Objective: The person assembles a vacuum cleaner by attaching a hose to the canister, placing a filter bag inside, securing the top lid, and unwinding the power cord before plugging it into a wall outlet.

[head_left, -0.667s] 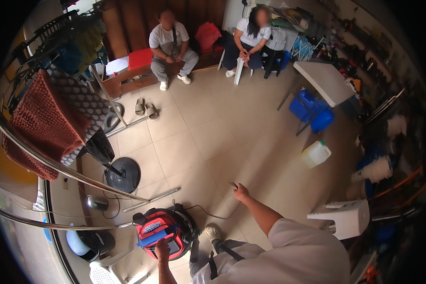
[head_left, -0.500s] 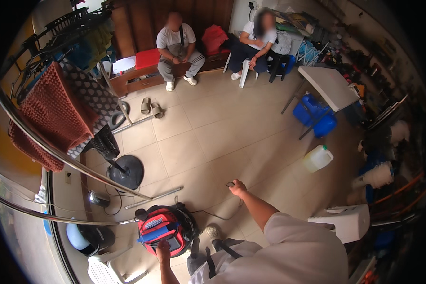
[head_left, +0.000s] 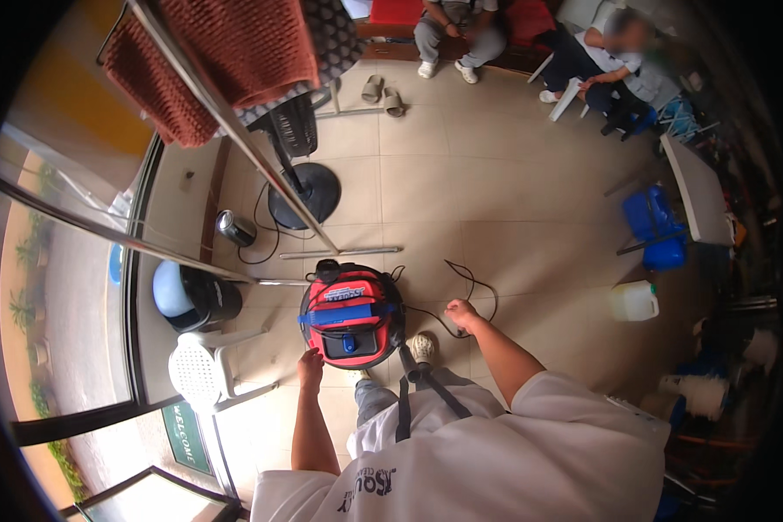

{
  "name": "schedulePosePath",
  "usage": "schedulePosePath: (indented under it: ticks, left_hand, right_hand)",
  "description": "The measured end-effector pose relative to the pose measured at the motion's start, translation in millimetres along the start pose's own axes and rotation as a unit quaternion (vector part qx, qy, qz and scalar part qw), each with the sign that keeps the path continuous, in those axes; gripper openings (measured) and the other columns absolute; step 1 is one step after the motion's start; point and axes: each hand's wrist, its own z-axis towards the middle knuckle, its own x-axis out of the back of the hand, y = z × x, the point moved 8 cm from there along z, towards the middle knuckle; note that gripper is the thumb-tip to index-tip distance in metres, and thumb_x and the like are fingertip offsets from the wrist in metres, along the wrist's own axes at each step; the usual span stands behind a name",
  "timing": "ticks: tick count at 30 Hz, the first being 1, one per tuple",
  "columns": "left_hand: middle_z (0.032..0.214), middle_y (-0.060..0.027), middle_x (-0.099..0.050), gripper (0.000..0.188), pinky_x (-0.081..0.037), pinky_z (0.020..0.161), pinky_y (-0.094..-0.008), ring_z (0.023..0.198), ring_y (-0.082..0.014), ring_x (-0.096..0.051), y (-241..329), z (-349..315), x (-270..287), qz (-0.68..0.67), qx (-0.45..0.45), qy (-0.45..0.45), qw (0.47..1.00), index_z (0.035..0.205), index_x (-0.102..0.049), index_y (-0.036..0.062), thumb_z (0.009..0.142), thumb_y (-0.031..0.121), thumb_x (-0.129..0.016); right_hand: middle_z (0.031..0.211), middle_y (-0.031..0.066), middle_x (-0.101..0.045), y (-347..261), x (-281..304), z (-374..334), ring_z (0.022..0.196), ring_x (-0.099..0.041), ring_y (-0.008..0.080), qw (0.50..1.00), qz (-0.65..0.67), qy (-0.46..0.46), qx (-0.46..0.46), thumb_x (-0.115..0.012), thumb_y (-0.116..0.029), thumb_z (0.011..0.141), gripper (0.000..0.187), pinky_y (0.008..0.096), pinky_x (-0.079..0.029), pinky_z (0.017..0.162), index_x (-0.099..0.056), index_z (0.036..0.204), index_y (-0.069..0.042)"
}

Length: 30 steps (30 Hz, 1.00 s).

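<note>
A red and black canister vacuum cleaner point(head_left: 370, 341) with a blue handle point(head_left: 344, 314) stands on the floor in front of my feet. Beside its near left rim is my left hand point(head_left: 311, 369), fingers loosely apart and holding nothing visible; whether it touches the rim cannot be told. My right hand point(head_left: 463, 316) is to the right of the vacuum with curled fingers, and anything inside them is too small to make out. Around that hand a thin black cord point(head_left: 494, 298) loops over the tiles. A black hose end point(head_left: 411, 370) rests between the vacuum and my legs.
A metal rack point(head_left: 296, 209) with brown towels point(head_left: 226, 61) rises at the left, near a fan base point(head_left: 309, 196). A white plastic chair point(head_left: 202, 370) stands by the doorway. To the right are a jug point(head_left: 635, 301) and blue containers point(head_left: 652, 226). Two people sit at the back.
My view has swung, shifting the room within it. My left hand has come off the vacuum's top to its near left side. The cord held by my right hand now loops on the floor.
</note>
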Motion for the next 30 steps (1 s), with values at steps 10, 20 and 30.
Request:
schedulePosePath:
  ticks: [10, 20, 30]
  left_hand:
    - [0.094, -0.0145, -0.06, 0.028, -0.045, 0.078, -0.035, 0.09, -0.0278, -0.057, -77, 26, 33, 0.206, 0.034, -0.046, 0.977, 0.099, -0.059, 0.0089, 0.074, 0.014, -0.048]
    - [0.101, -0.0139, -0.058, 0.028, -0.042, 0.084, -0.0354, 0.097, -0.0284, -0.054, -120, 11, 117, 0.274, 0.081, -0.067, 0.956, 0.1, -0.059, 0.0092, 0.075, 0.017, -0.049]
    - [0.076, -0.0072, -0.058, 0.026, -0.045, 0.048, -0.0277, 0.061, -0.0172, -0.056, -181, 85, 142, 0.223, -0.036, -0.027, 0.974, 0.099, -0.056, 0.0047, 0.075, 0.014, -0.051]
  right_hand:
    - [0.072, 0.0017, -0.051, 15, -63, -48, 0.055, -0.051, 0.0127, 0.992, 0.066, -0.066, -0.086, -0.053, -0.015, 0.078, 0.01, 0.027, -0.042, 0.046, -0.054, 0.087, -0.011]
    - [0.078, 0.0093, -0.057, 123, -89, -48, 0.061, -0.057, 0.0237, 0.983, 0.179, 0.011, 0.025, -0.052, -0.021, 0.078, 0.016, 0.0361, -0.048, 0.054, -0.054, 0.087, -0.008]
    - [0.08, 0.0076, -0.056, 77, -102, -78, 0.087, -0.052, 0.0215, 0.943, 0.257, 0.022, -0.21, -0.059, -0.018, 0.074, 0.022, 0.0412, -0.047, 0.064, -0.053, 0.092, -0.007]
